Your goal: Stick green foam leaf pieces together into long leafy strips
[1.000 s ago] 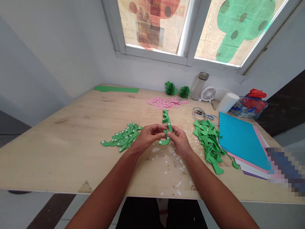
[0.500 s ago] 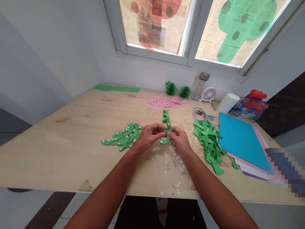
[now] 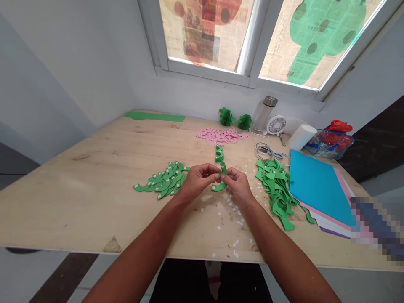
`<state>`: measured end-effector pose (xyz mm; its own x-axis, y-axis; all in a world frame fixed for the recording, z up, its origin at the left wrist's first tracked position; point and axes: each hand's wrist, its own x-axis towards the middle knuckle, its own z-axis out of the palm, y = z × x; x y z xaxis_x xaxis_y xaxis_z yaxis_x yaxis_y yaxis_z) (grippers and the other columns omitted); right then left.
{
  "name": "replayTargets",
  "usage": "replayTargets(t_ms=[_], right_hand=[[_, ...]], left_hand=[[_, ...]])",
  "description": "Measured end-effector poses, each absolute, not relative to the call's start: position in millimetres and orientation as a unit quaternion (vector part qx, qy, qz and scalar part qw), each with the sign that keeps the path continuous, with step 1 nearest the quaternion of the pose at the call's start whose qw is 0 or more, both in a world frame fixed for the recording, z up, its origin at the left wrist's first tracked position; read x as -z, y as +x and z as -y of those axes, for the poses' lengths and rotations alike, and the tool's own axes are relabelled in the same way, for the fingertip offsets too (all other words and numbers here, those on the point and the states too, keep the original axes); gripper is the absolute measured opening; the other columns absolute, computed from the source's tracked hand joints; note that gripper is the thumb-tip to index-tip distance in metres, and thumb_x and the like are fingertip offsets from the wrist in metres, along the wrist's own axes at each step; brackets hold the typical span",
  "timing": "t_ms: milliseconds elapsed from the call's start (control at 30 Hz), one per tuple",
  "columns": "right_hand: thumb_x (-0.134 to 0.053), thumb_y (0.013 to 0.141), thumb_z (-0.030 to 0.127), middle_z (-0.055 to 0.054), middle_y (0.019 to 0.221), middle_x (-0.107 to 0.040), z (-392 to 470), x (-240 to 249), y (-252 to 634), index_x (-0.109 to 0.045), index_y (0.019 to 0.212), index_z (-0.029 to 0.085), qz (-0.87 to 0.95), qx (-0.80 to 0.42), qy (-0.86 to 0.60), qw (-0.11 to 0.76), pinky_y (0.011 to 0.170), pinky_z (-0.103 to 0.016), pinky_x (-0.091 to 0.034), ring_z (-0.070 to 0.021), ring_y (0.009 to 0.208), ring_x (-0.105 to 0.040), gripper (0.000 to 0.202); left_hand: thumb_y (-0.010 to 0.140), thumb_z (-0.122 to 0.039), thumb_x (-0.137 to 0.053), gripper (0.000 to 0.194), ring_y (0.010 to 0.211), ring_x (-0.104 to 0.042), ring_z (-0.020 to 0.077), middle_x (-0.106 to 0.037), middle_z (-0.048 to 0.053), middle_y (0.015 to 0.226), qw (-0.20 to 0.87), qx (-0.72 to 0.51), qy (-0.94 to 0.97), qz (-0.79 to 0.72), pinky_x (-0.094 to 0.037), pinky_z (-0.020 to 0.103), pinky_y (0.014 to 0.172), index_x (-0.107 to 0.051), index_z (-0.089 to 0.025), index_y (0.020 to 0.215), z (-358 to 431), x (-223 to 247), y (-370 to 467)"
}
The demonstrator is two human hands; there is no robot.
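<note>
Green and curved, a strip (image 3: 223, 168) is pinched by the fingers of the left hand (image 3: 198, 180) and right hand (image 3: 239, 184), apparently just above the table (image 3: 94, 202); left of the strip lie similar curls (image 3: 167, 182), right scraps (image 3: 277, 194), beyond pink cutouts (image 3: 221, 136).

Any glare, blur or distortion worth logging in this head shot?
Head view: backlight through the window, its lower pane edges nearly white; head view: a pixelated patch masking the right edge; head view: no obvious motion blur on the left hand, right hand or green piece between them.
</note>
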<state>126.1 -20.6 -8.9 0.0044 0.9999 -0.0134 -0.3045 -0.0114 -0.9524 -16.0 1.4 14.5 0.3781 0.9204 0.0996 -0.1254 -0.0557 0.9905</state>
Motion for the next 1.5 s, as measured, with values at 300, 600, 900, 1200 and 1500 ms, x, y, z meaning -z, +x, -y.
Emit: replayTargets(t_ms=[300,600,900,1200,1500], right_hand=[[-0.07,0.066,0.033,0.005,0.055,-0.056,20,11,128,-0.065,0.07,0.017,0.43,-0.531,-0.454,0.572,0.049,-0.022,-0.029,-0.008,0.049,-0.043,0.017],[-0.07,0.065,0.034,0.005,0.053,-0.052,19,10,130,-0.063,0.066,0.016,0.439,-0.502,-0.467,0.581,0.049,-0.022,-0.03,-0.0077,0.049,-0.042,0.019],[-0.071,0.063,0.037,0.006,0.051,-0.051,20,6,130,-0.061,0.064,0.016,0.437,-0.471,-0.491,0.588,0.047,-0.022,-0.029,-0.0074,0.047,-0.04,0.023],[-0.069,0.066,0.04,0.004,0.059,-0.056,18,11,130,-0.062,0.07,0.017,0.425,-0.479,-0.496,0.586,0.05,-0.022,-0.034,-0.008,0.051,-0.044,0.024],[-0.07,0.064,0.041,0.005,0.057,-0.055,16,14,129,-0.06,0.067,0.018,0.396,-0.489,-0.492,0.602,0.048,-0.021,-0.034,-0.0073,0.047,-0.042,0.026]], left_hand=[[0.066,-0.025,-0.069,0.014,0.056,-0.055,0.0115,-0.063,0.002,0.061,0.588,-0.432,0.578,-0.366,-0.044,0.023,0.056,-0.068,-0.013,0.073,-2,-13,-17],[0.066,-0.024,-0.067,0.013,0.056,-0.054,0.0108,-0.062,0.001,0.059,0.592,-0.427,0.581,-0.359,-0.044,0.022,0.056,-0.068,-0.013,0.071,0,-16,-17],[0.063,-0.024,-0.068,0.012,0.051,-0.054,0.0101,-0.062,0.0,0.055,0.608,-0.421,0.573,-0.354,-0.043,0.021,0.052,-0.067,-0.013,0.069,2,-17,-14],[0.061,-0.022,-0.066,0.012,0.053,-0.056,0.0111,-0.064,0.001,0.06,0.579,-0.425,0.594,-0.363,-0.046,0.022,0.052,-0.068,-0.014,0.069,1,-11,-12],[0.063,-0.023,-0.064,0.012,0.054,-0.057,0.0121,-0.065,0.002,0.062,0.538,-0.428,0.626,-0.367,-0.047,0.022,0.052,-0.068,-0.014,0.07,-1,-6,-9]])
